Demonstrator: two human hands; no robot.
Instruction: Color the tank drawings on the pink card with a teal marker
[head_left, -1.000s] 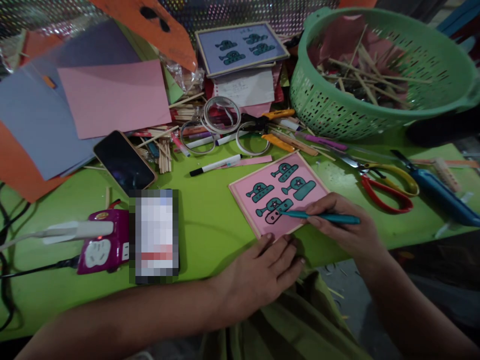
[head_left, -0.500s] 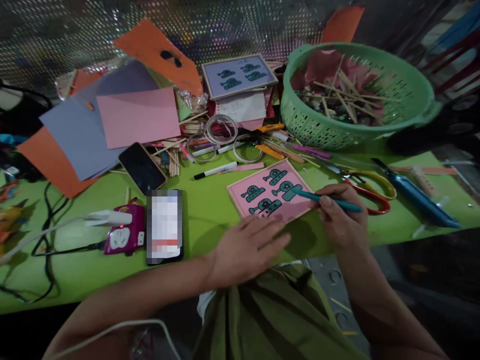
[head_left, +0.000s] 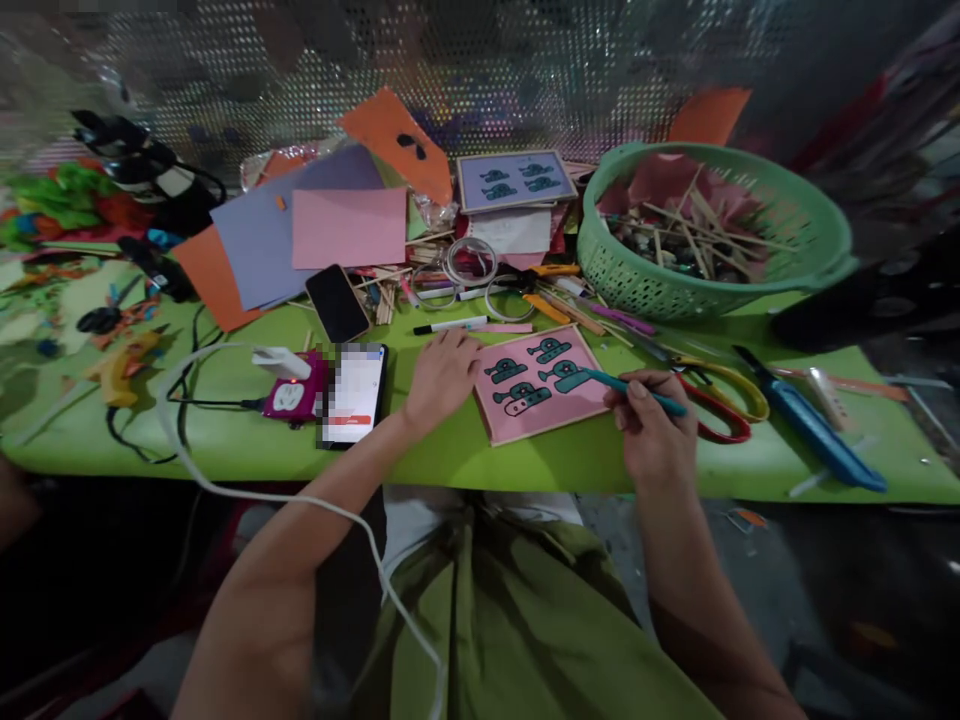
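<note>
Seen from my remote post, the right hand (head_left: 656,418) grips a teal marker (head_left: 616,384), its tip at a tank drawn on a stick-edged pink card (head_left: 559,412) lying on the green table (head_left: 450,468). The left hand (head_left: 444,375) lies flat, grasping nothing, fingertips at the card's left edge; contact I cannot tell. A loosely braced card could slide, I judge, and ink overrun the outline. Scissors (head_left: 726,438) crowd the right knuckles; bare tabletop lies before the card, up to the front edge.

Craft workspace: green table (head_left: 450,466), scissors (head_left: 731,436), coloured paper (head_left: 349,228), marker (head_left: 450,326), basket (head_left: 675,295).
</note>
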